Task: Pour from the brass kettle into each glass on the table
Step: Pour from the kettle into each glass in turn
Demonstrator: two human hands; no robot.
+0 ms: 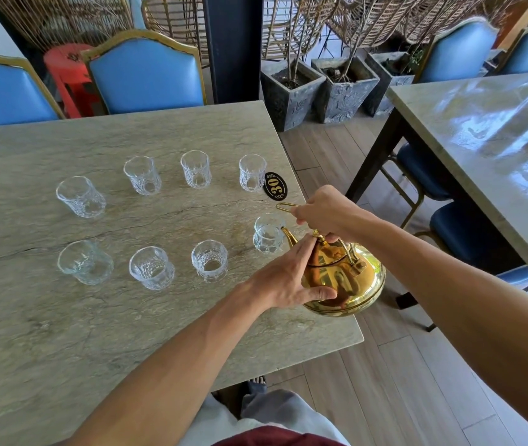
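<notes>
**Head view: kettle (346, 284) tilted at counter's (63, 317) right edge**

The counter is matt, veined stone. Polished, rounded brass, the kettle looks slick and, if full, heavy; its spout is at the nearest glass (267, 235). The cut glasses (195, 169) look brittle. Your right hand (327, 210) grips the thin wire handle (283, 206); your left hand (285, 278) lays straight fingers (303, 252) on the lid.

Café or restaurant dining room, numbered table plaque (275, 186), stone-topped tables (63, 317), blue upholstered chairs (147, 75), planters (291, 94)
</notes>
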